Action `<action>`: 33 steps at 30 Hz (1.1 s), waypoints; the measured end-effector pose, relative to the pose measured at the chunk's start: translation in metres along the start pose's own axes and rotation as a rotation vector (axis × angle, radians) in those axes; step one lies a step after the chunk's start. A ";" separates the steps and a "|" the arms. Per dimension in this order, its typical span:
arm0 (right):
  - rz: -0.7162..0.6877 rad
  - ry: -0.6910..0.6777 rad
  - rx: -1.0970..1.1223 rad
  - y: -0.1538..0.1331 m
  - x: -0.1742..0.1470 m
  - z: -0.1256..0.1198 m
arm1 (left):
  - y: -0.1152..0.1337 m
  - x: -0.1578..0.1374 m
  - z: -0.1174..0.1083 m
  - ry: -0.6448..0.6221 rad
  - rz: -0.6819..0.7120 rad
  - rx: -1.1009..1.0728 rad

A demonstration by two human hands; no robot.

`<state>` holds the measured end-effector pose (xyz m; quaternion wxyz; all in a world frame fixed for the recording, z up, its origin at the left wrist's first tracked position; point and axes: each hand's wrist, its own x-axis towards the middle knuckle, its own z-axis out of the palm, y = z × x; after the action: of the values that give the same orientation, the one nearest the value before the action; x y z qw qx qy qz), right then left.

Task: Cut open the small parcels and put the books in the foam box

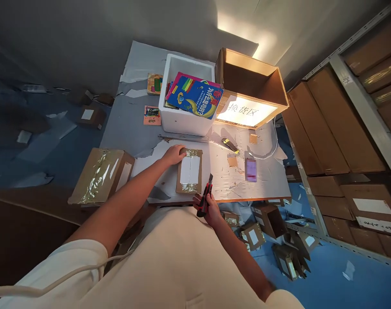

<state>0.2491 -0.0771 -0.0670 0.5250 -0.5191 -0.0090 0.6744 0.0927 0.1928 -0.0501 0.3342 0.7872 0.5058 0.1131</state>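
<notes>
A small cardboard box (189, 170), sealed with shiny tape and bearing a white label, lies near the front edge of the table. My left hand (174, 154) grips its far left corner, with the fingers curled against the edge. Just off the box's near right corner, my right hand (209, 208) is closed around a red and black utility knife (205, 198). The knife points up and away from me, with the dark blade end showing beyond the handle. Blade and box appear apart.
A white foam box (187, 122) holding books (195, 96) stands at the back beside an open carton (247, 105). A second, yellow and black cutter (230, 146) and a purple card (251, 170) lie right. A taped carton (100, 176) sits left; shelving (346, 81) flanks the right.
</notes>
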 end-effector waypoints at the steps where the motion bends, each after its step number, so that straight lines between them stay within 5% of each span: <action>1: -0.027 0.003 -0.013 -0.002 0.003 0.002 | -0.003 -0.004 0.000 0.019 -0.017 -0.003; 8: -0.289 0.114 -0.210 -0.063 0.057 0.016 | -0.035 -0.081 0.009 0.322 -0.264 -0.194; 14: -0.436 -0.003 -0.445 -0.114 0.103 0.042 | -0.035 -0.137 0.027 0.415 -0.374 -0.271; 17: -0.401 0.024 -0.609 -0.121 0.095 0.030 | -0.025 -0.124 0.014 0.440 -0.188 -0.068; 22: -0.298 -0.007 -0.849 -0.118 0.065 -0.003 | -0.011 -0.080 -0.008 0.085 0.224 0.292; 26: -0.246 -0.072 -0.873 -0.114 0.055 -0.011 | -0.008 -0.066 0.000 -0.025 0.230 0.371; 33: -0.228 -0.157 -0.925 -0.131 0.053 -0.014 | -0.014 -0.066 0.009 0.014 0.206 0.314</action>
<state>0.3550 0.0125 -0.0373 0.3074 -0.6413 -0.4047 0.5749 0.0564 0.1353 -0.0552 0.1904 0.8766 0.4362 0.0718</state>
